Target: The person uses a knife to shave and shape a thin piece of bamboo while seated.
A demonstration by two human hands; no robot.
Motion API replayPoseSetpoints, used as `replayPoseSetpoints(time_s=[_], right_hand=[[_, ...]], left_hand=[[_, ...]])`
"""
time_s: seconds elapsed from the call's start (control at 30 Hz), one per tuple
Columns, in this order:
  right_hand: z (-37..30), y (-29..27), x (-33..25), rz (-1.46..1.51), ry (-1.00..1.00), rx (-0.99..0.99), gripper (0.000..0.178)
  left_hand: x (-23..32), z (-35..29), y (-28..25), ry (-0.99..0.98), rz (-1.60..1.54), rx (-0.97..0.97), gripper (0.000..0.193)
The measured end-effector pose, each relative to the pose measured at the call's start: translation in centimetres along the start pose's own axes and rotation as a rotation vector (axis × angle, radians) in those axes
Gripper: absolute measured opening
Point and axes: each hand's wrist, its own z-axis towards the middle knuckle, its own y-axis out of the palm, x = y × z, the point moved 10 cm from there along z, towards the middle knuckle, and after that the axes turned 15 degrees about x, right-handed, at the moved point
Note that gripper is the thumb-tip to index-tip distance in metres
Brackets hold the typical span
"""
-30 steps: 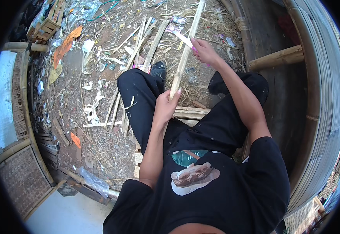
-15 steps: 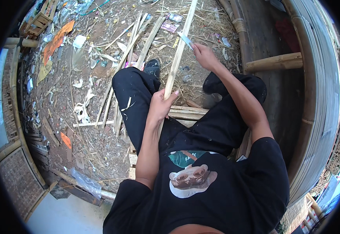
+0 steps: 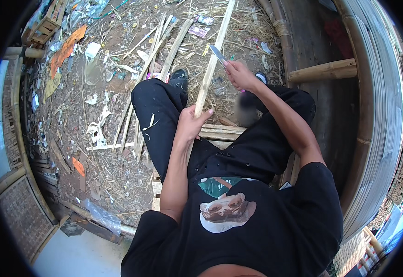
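Note:
My left hand [image 3: 192,123] is closed round a long, pale bamboo strip [image 3: 213,64] above my lap. The strip slants up and away between my knees, past the top of the view; its near end runs down behind my left wrist. In my right hand [image 3: 240,75] is a knife [image 3: 218,54], its handle mostly hidden by my fingers. The flat grey blade points up and left and lies at the strip's right edge, overlapping it partway along. Thin shavings [image 3: 150,122] cling to my left trouser leg.
Several split bamboo strips [image 3: 176,48] lie on the littered ground left of my feet. A wooden crate [image 3: 47,23] stands far left. To my right are a bamboo rail [image 3: 324,70] and a curved bamboo post [image 3: 365,106]. A short wooden slat [image 3: 222,133] sits between my thighs.
My right hand has moved slightly nearer along the strip with the knife, and the blade has turned to a steeper angle. The left hand and the strip have barely moved.

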Motion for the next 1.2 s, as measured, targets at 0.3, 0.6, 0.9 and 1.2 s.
replayPoseSetpoints(time_s=[0.3, 0.6, 0.9, 1.2], right_hand=[[0.8, -2.1, -1.5, -0.288, -0.276, 0.178, 0.04], [2.3, -1.5, -3.9, -0.47, -0.404, 0.313, 0.042], [-0.6, 3.6, 0.9, -0.411, -0.253, -0.037, 0.047], [0.2, -1.4, -3.1, -0.228, -0.309, 0.299, 0.04]], left_hand=[[0.1, -0.1, 0.5, -0.037, -0.034, -0.029, 0.024], [0.1, 0.0, 0.1, -0.029, -0.033, -0.006, 0.025], [-0.2, 1.0, -0.4, 0.004, -0.039, 0.014, 0.028], [0.4, 0.3, 0.1, 0.007, -0.09, -0.029, 0.03]])
